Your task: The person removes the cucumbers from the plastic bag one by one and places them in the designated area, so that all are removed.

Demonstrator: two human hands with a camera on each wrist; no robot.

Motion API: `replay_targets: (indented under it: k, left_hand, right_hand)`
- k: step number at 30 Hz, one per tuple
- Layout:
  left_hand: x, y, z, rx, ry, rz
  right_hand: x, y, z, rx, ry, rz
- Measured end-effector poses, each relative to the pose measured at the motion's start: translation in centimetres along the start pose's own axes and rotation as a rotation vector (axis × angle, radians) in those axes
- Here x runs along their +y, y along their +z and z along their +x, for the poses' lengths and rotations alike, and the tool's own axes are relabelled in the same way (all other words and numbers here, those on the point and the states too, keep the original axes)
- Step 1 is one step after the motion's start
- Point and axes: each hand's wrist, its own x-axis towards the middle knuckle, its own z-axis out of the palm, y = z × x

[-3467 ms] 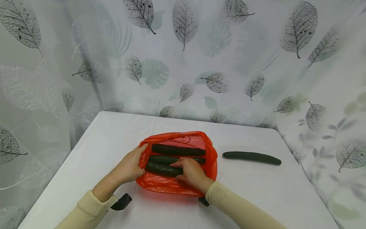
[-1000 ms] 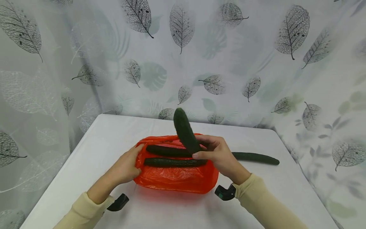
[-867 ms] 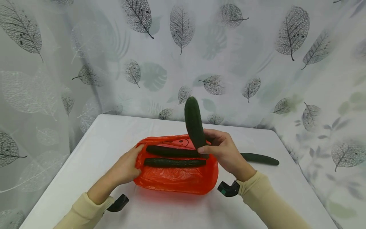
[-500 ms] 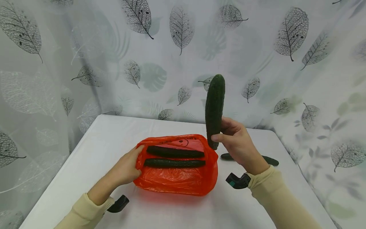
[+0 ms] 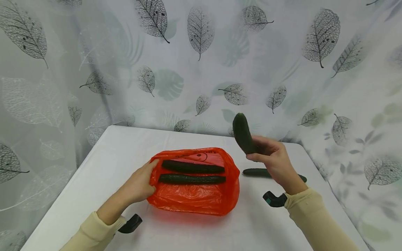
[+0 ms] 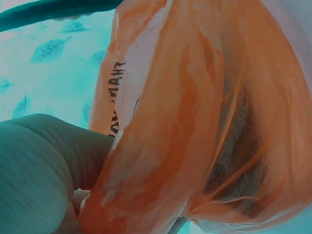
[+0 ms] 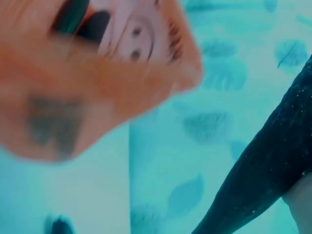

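Head view: from above, fwd + down, farthest back, bag (image 5: 192, 203) lower ctr. L wrist view: v. close, faces bag, which fills ctr + R. R wrist view: near, twd leaf curtain (image 7: 207, 126), bag upper L. All 3 share bag.

A pale curtain (image 5: 201, 69) printed with grey and green leaves fills the upper frame; a white table (image 5: 132, 143) spreads below.

Free way from above into red bag (image 5: 231, 183), left-hand fingers (image 5: 150, 168) at one rim.
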Motion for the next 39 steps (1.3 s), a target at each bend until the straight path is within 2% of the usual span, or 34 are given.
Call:
replay_targets:
  k: [3, 10, 15, 19, 25, 34, 39]
  left_hand:
    - [0.0, 0.1, 0.0, -0.001, -0.002, 0.003]
    - [0.0, 0.2, 0.1, 0.000, -0.006, 0.004]
    - [0.1, 0.2, 0.1, -0.005, -0.007, 0.007]
    - [0.2, 0.1, 0.1, -0.007, -0.011, 0.004]
    - [0.0, 0.1, 0.2, -0.001, -0.008, 0.011]
    - [0.2, 0.1, 0.4, -0.009, -0.032, 0.000]
    - [0.2, 0.2, 0.3, -0.021, -0.053, -0.013]
  right_hand:
    - [1.1, -1.4, -0.8, 0.028, 0.013, -0.045]
    - [3.8, -4.4, -2.5, 0.068, 0.033, -0.231]
    - [5.6, -6.6, -4.0, 0.088, 0.098, -0.386]
    - [6.8, -8.3, -5.2, 0.048, 0.137, -0.558]
    - [8.8, -10.2, -6.9, -0.049, 0.116, -0.737]
    - [10.5, -12.6, -8.6, -0.077, 0.111, -0.876]
    - [10.9, -13.3, -9.0, -0.076, 0.167, -0.935]
